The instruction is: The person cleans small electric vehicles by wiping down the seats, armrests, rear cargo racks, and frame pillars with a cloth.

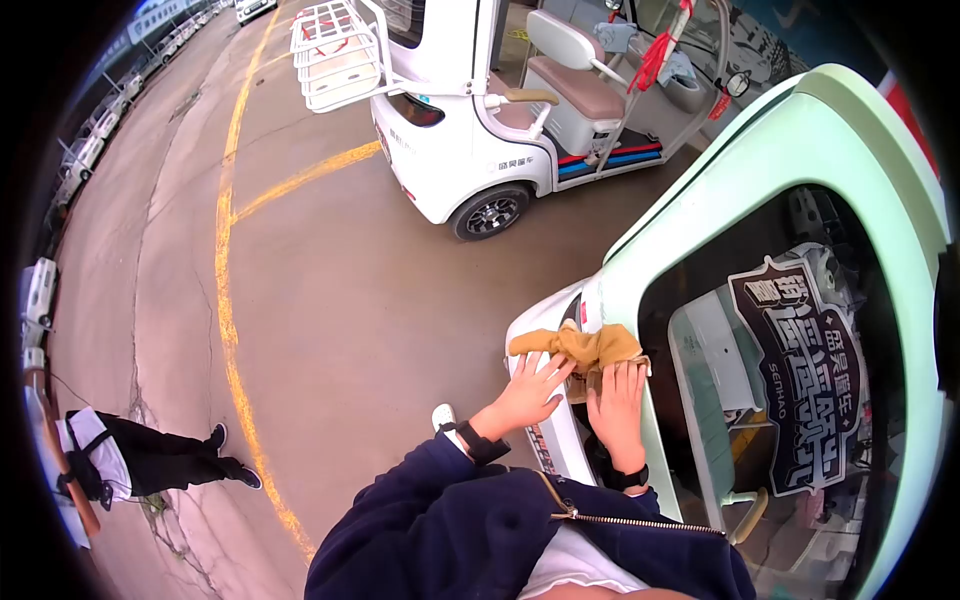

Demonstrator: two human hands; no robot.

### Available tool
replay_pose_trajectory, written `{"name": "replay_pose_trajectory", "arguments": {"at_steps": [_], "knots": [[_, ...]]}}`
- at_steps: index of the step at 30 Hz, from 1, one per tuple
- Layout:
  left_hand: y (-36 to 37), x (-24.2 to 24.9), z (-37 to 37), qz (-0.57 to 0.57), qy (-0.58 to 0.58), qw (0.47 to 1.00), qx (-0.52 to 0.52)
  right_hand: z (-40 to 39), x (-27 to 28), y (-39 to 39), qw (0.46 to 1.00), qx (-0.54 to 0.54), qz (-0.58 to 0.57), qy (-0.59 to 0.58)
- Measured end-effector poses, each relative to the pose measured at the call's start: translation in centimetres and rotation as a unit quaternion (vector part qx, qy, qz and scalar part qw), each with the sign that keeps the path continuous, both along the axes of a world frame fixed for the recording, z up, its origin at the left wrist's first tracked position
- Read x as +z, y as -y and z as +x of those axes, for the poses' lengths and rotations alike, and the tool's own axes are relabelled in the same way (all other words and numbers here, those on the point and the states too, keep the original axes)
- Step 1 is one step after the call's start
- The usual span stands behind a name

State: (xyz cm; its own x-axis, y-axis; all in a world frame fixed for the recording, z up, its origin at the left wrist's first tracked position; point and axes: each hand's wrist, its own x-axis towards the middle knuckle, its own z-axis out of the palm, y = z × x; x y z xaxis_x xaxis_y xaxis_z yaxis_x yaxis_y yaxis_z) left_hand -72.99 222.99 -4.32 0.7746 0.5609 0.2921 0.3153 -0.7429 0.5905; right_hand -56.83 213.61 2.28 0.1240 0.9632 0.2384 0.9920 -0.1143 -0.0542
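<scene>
A mustard-brown cloth point(590, 345) lies bunched on the rear corner of a pale green and white vehicle point(655, 270). My left hand point(528, 395) rests against the cloth's near edge, its fingers stretched out and spread. Beside it, my right hand point(618, 405) lies flat, fingertips on the cloth's right part. Both wrists carry black bands. Part of the cloth is hidden beneath the fingers. Just right of my right hand is the vehicle's dark window point(700, 420), which bears a large sticker point(805, 385) with white lettering.
A white open-sided electric cart point(470, 155) with a rear rack point(338, 60) stands ahead. Yellow lines point(228, 300) mark the concrete ground. A person in dark trousers point(160, 455) stands at the left. Parked vehicles point(85, 155) line the far left edge.
</scene>
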Motion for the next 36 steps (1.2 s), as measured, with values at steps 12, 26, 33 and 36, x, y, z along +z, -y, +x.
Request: {"name": "replay_pose_trajectory", "arguments": {"at_steps": [12, 26, 33, 36], "knots": [[-17.4, -3.5, -8.6, -0.071, 0.016, 0.981, 0.180, -7.4, -0.3, -20.9, 0.961, 0.200, 0.100, -0.166], [-41.3, 41.6, -9.9, 0.590, 0.372, 0.714, -0.060, 1.4, -1.3, -45.7, 0.919, 0.119, 0.273, -0.259], [-46.7, 43.6, -8.7, 0.644, 0.312, 0.696, -0.054, 4.2, -0.5, -53.2, 0.915, 0.110, 0.223, -0.317], [-48.6, 43.2, -8.9, 0.671, 0.303, 0.674, -0.065, 4.5, -0.5, -56.2, 0.919, 0.165, 0.220, -0.284]]}}
